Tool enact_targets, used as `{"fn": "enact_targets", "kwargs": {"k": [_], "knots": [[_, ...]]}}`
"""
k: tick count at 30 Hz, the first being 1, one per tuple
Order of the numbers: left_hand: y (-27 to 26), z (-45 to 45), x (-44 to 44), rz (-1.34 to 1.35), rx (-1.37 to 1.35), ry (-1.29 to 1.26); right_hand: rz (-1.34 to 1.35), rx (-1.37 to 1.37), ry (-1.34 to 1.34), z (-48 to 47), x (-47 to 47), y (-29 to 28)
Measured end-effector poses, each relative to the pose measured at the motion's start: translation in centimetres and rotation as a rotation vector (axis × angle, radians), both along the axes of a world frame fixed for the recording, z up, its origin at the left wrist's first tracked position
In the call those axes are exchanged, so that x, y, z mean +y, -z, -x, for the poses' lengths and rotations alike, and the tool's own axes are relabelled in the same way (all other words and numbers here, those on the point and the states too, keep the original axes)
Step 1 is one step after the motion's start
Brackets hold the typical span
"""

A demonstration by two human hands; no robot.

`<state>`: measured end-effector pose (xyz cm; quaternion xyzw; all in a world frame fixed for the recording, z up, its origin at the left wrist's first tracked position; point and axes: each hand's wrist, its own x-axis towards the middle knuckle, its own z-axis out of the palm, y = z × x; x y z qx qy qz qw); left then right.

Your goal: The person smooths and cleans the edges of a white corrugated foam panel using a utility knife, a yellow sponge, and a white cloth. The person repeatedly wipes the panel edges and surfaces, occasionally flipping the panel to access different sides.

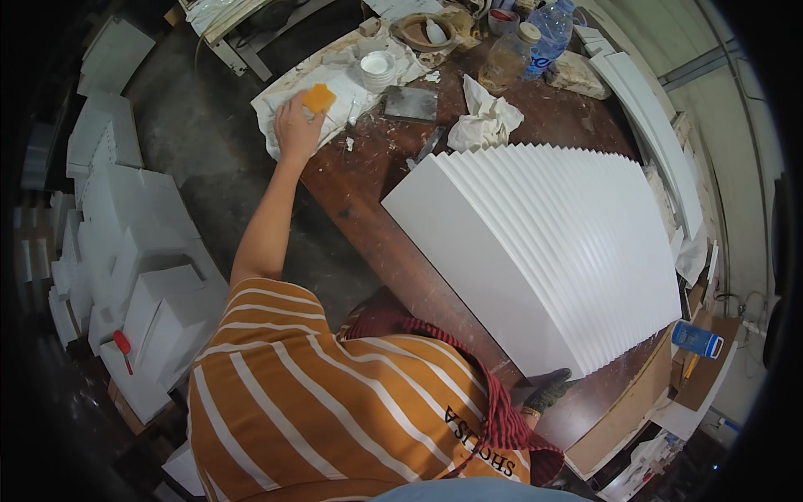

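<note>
My left hand (298,128), bare, reaches over a stained white cloth (342,119) at the table's far left corner, with thumb and fingertips at a small orange scalloped-edged piece (319,98). A large white fluted panel (558,245) with a smooth, deep side lies on the brown table (357,213). At its near corner is my right hand (547,390) in a dark glove, thumb against the panel's face; its other fingers are mostly hidden. A small tub of white paste (378,68) stands on the cloth beside my left hand. A flat grey block (410,103) lies nearby.
Crumpled white cloth (484,116) lies beyond the panel. Behind are a jar (509,59), a plastic bottle (552,37) and a round dish (424,31). White boards (665,132) line the right side. White boxy pieces (157,314) stand at left, with a red-headed tool (122,342).
</note>
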<state>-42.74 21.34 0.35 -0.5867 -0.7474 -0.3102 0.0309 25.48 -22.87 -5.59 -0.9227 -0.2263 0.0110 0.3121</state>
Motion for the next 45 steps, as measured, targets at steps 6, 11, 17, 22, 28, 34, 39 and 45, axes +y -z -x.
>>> {"fn": "enact_targets", "kwargs": {"k": [6, 11, 17, 22, 28, 34, 39, 45], "knots": [[-0.2, -0.7, 3.3, -0.222, 0.001, 0.159, 0.025, 0.155, 0.062, -0.4, -0.2, -0.5], [1.5, 0.0, 5.5, 0.087, 0.059, 0.214, -0.002, 0.261, 0.11, 0.8, 0.2, -1.8], [2.0, 1.2, 6.9, 0.156, 0.103, 0.252, 0.195, -0.038, 0.061, 2.3, 0.9, -2.1], [2.3, 1.1, 6.7, -0.369, -0.07, 0.222, 0.121, 0.153, 0.149, 3.0, 1.6, -3.1], [1.6, 1.7, 6.2, -0.21, -0.018, 0.208, 0.178, 0.05, 0.089, 2.2, 1.1, -2.8], [-1.2, -0.9, 3.8, -0.321, 0.291, 0.135, 0.139, 0.119, 0.049, -0.9, -1.2, 0.6], [-3.0, -4.7, 1.4, 0.524, 0.06, 0.097, 0.034, 0.19, 0.025, -1.3, -1.7, 0.8], [-2.4, -5.0, 1.2, 0.518, 0.111, 0.107, -0.007, 0.245, 0.091, 0.5, -0.1, -1.2]]}}
